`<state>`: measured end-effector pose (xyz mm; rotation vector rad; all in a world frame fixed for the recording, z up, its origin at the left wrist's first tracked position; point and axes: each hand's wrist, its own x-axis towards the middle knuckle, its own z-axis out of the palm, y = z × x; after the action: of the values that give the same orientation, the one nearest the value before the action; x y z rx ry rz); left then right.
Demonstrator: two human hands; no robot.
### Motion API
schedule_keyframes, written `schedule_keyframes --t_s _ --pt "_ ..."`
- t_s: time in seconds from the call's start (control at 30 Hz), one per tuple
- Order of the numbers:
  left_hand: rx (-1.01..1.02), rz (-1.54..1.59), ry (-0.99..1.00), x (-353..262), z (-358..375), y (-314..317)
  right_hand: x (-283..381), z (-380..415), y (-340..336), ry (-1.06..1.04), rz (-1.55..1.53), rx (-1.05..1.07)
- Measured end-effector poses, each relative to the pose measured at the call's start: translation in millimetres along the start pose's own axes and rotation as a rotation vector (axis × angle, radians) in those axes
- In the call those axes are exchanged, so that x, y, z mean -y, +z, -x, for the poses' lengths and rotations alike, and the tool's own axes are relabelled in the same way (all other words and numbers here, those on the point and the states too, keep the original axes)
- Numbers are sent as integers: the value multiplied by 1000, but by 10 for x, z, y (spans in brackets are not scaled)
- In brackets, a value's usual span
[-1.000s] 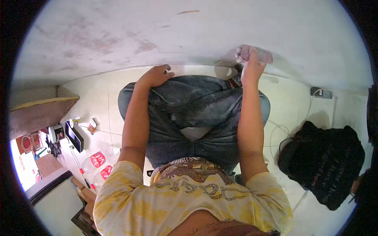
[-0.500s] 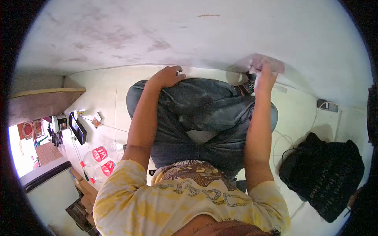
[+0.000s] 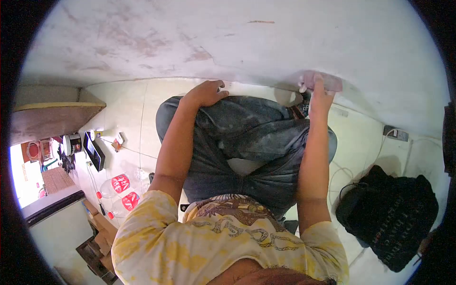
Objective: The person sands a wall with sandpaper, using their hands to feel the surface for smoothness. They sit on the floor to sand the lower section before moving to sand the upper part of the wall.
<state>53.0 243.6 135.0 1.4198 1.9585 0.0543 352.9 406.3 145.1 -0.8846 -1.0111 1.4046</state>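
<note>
Head view: pinkish pad [image 3: 334, 84], smudged wall [image 3: 199, 42]

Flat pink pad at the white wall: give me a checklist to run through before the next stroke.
1. Flat pink pad held in right hand: ok.
2. Pad flush against white wall: cannot tell, contact face hidden.
3. Left hand away from pad: ok, by the knee.
4. Black fabric bundle apart from pad: ok.
5. Wall free of brownish smudges: not ok, several at left.
</note>
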Motion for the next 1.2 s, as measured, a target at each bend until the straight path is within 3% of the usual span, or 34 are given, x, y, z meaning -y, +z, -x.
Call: schedule_keyframes --t_s 0.03,0.13,0.27,0.37,0.5,0.6,0.67,0.77,0.83,0.9,1.0,1.1,1.2 --pt "-34 -22 20 19 -10 25 16 14 -11 14 69 22" --pt "-65 -19 37 6 -15 53 142 -108 -56 -123 -130 -140" --pt "-132 10 40 -112 59 -78 85 94 153 35 15 -75" --pt "-401 140 96 25 -86 -24 95 -98 -44 -57 -136 -152" --pt "-771 275 206 -150 33 -170 111 8 15 -25 -2 -95" --pt "-713 280 216 -161 43 -185 114 63 111 -76 15 -123" --pt "-715 277 248 -149 35 -159 96 -124 -72 -100 -212 -130" --pt "-723 268 250 -124 37 -138 -30 -87 -149 46 69 -63" --pt "-705 246 252 -128 26 -140 -234 -107 -125 -28 122 -158" --pt "-674 206 250 -131 28 -161 -248 -170 -194 -34 -29 -196" --pt "-484 276 203 -82 19 -78 -73 -187 -241 -36 -82 -57" --pt "-378 17 59 -1 49 76 -48 -37 -43 65 67 -12" --pt "-468 148 98 -67 13 -94 -19 -136 -168 -6 -289 -81"
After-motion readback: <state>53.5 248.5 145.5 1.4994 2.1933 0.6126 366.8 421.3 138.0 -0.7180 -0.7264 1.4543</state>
